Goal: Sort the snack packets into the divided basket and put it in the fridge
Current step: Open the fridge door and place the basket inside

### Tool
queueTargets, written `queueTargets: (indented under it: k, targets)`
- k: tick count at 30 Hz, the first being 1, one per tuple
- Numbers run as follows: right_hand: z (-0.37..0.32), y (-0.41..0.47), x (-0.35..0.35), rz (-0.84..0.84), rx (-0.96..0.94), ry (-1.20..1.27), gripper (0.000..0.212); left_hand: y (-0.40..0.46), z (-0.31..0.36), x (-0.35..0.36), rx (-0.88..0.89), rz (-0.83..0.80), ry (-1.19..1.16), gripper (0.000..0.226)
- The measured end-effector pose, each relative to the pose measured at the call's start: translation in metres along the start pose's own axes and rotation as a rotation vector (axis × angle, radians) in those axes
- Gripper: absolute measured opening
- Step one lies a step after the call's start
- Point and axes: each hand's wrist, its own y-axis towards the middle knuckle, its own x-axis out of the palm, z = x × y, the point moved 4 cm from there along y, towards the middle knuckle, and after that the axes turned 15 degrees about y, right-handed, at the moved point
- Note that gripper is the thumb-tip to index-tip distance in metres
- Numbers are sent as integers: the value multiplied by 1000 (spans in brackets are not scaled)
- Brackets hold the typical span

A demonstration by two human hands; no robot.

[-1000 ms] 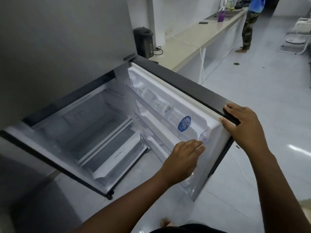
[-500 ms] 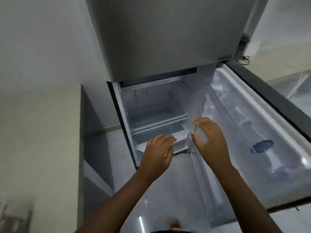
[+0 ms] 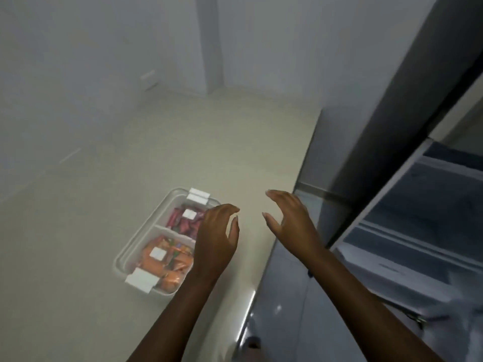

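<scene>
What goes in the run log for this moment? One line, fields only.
stage: reach for basket | basket: on counter, packets sorted | left hand: open above basket | right hand: open, empty | fridge: open

A single head-worn wide-angle view looks steeply down and forward over the counter [image 3: 183, 142], tilted so the walls lean. Both forearms reach in from the bottom edge, close to the lens, each hand lying mid-frame. The open fridge [image 3: 407, 205] fills the right side, the room corner the top.
</scene>
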Motion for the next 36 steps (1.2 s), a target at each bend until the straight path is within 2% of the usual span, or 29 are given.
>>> queueTargets:
  k: [4,9,12,15,18,21,24,26,28,32,36]
  targets:
    - [-27,47,84,-211,-90,-16,51,-16,-69,-32,-172,104,117,21]
    - [-26,100,166,-452,-99,-116,63,-49,-125,-54,-462,156,241,21]
    - [-15,126,201,-564,-53,-214,68,-75,-150,-54,-634,115,344,24]
    - [-2,141,223,-654,59,-235,67,-96,-162,-44,-705,49,418,27]
    - [3,146,231,-612,39,-197,49,-102,-163,-41,-795,53,397,29]
    - [5,147,230,-532,-31,-188,35,-102,-161,-43,-950,83,389,46]
    - [11,150,230,-527,16,-172,37,-118,-157,-44,-1257,122,187,56]
    - [15,150,230,-530,66,-157,39,-129,-151,-39,-1395,50,70,46]
    - [19,151,228,-544,127,-142,43,-131,-148,-35,-1414,-2,23,36]
    - [30,144,213,-585,255,6,41,-124,-164,-37,-1396,5,-25,37]
    - [50,120,181,-487,354,132,41,-114,-175,-34,-1288,7,-9,37]
